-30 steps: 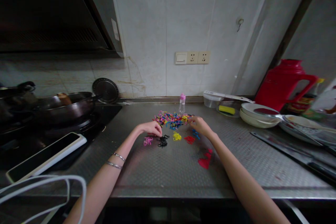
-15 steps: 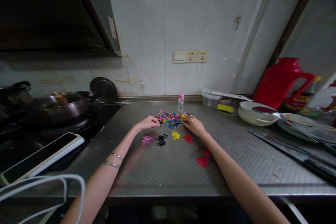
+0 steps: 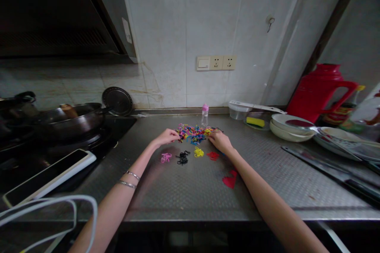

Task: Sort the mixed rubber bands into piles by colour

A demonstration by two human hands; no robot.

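Two sets of fingers at the rubber bands (image 3: 193, 133), a mixed pile mid-frame. Left hand (image 3: 168, 137): fingertips drawn together at the pile's left end; can't tell if a band is pinched. Right hand (image 3: 219, 141): fingers curled down at its right end, grip hidden. Nearer me, centre: pink clump (image 3: 166, 158), black clump (image 3: 182, 158), yellow clump (image 3: 198, 151), red clump (image 3: 213, 156), all apart. Bottle (image 3: 204, 116) just behind the pile. Red heart (image 3: 229, 181) beside the right forearm, lower right of centre. Risks: bands look tangled, so one pull could drag other colours along; a low right wrist could smear the red clump; reaching too far back could tip the bottle.
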